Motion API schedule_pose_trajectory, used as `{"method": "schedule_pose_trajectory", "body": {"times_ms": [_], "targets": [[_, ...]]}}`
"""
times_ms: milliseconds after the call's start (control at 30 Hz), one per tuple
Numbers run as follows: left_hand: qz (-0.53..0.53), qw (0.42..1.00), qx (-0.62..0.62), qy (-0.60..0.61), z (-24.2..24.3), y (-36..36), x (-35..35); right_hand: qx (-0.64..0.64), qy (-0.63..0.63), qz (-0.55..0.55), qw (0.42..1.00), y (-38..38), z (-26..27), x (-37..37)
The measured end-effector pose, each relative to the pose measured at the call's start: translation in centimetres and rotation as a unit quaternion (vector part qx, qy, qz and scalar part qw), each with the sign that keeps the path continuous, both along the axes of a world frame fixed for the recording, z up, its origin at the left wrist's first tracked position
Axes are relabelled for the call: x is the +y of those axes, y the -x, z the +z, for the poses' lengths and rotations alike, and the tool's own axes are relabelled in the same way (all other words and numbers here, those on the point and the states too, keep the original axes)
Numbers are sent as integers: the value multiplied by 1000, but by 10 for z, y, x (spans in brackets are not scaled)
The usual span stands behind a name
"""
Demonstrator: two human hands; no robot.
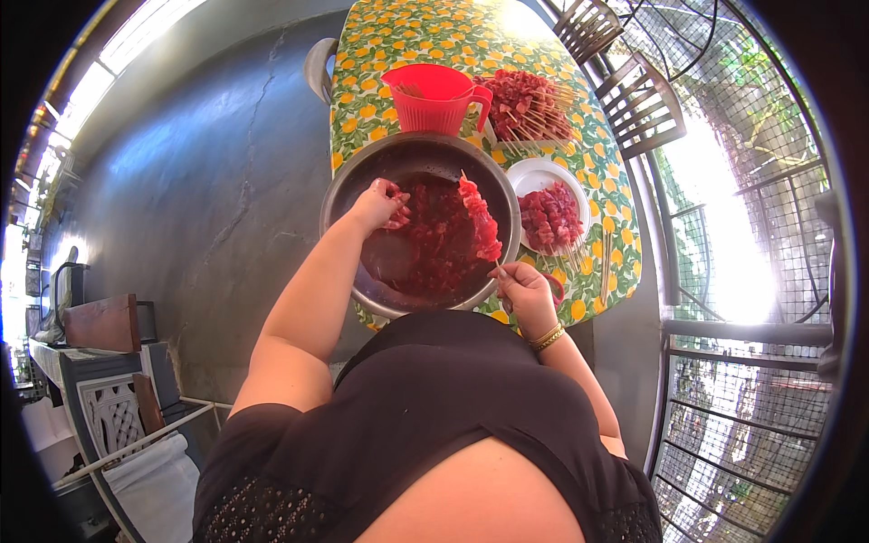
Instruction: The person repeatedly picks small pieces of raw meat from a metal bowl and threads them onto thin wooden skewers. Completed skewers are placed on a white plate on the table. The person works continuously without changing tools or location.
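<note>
My right hand [526,292] pinches the lower end of a wooden skewer threaded with raw red meat [481,224]. The skewer tilts over the right side of a wide metal basin [329,203], its tip pointing away from me. Inside the basin lie many small cut pieces of raw meat [434,237] in reddish liquid. My left hand [381,205] reaches over the basin's left side, its fingers curled and reddened at the meat. Whether those fingers hold a piece is hard to make out.
Right of the basin, a white plate [526,178] bears meat skewers [553,217]. Beyond it are many more skewers [526,105] piled on a tray. A red plastic pitcher [434,108] with sticks inside stands behind the basin. Bare skewers [605,265] lie on the fruit-patterned tablecloth [370,44].
</note>
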State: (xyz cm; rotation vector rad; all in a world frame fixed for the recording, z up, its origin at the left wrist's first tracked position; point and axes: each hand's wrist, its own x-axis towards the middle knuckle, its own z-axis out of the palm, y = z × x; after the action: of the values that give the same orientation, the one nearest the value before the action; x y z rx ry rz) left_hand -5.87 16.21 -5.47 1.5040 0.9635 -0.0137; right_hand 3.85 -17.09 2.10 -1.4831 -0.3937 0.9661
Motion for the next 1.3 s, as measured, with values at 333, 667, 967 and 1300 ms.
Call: {"method": "schedule_pose_trajectory", "body": {"times_ms": [333,667,967,1300], "targets": [[-444,818,255,-262,-25,30,-76,15,-3,-4,1000,0,-2,-1],[-453,835,185,-252,-15,12,-74,24,3,3,1000,2,-3,-1],[-373,923,86,-33,-19,2,-79,-11,-2,-8,1000,3,2,0],[-119,985,-67,106,-24,-4,-26,16,-2,-21,1000,2,0,-3]]}}
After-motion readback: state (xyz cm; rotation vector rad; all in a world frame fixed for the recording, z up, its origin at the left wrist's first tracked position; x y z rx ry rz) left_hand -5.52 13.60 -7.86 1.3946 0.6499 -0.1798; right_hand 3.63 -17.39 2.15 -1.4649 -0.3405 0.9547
